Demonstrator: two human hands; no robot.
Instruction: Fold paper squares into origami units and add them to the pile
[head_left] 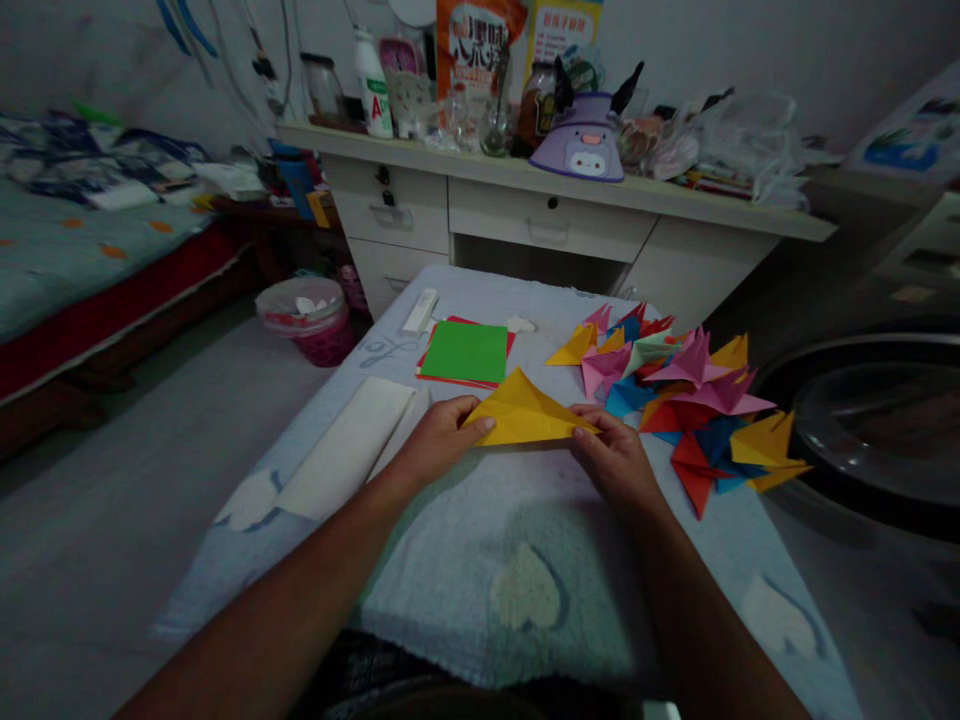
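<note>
Yellow paper (529, 415), folded to a triangle, sits right between the two hands over the table, just on the near side of the green sheets (469, 352). Its long edge runs side to side, its tip pointing away. The left hand (441, 437) pinches one end and the right hand (619, 460) the other, both equally close.

A white desk (495, 205) stood against the wall (690, 40), its top bearing a white bottle (373, 85), an orange bag (469, 55) and a purple visor (574, 145) with 2 dark horn-like points (627, 88) above it. A pink bin (326, 345) sat on the floor (202, 430) near the desk's left end, and a bed (82, 215) with an orange-spotted cover stood farther left.
</note>
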